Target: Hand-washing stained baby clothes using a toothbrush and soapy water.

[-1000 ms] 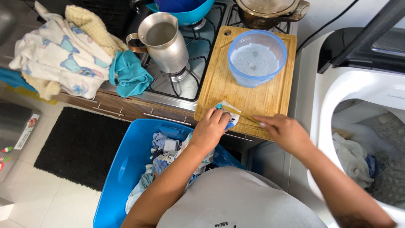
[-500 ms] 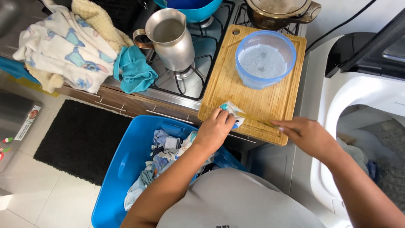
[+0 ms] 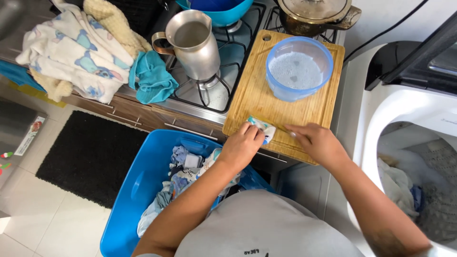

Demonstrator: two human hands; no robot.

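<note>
My left hand point(image 3: 243, 145) pinches a small white and blue sachet point(image 3: 264, 128) against the near edge of a wooden cutting board point(image 3: 254, 97). My right hand point(image 3: 316, 143) rests on the board just right of the sachet, fingers closed on a thin blade-like thing whose tip reaches the sachet. A blue plastic bowl point(image 3: 299, 69) of foamy water stands on the far half of the board.
A blue laundry basket point(image 3: 135, 190) with clothes sits on the floor below my left arm. A metal jug point(image 3: 195, 43) and a lidded pot point(image 3: 316, 14) stand on the stove. Towels point(image 3: 76, 57) and a teal cloth point(image 3: 152, 78) lie left. An open washing machine point(image 3: 381, 109) stands right.
My right hand drifted right half a second ago and has come back left, close to the sachet. My left hand has stayed on the sachet.
</note>
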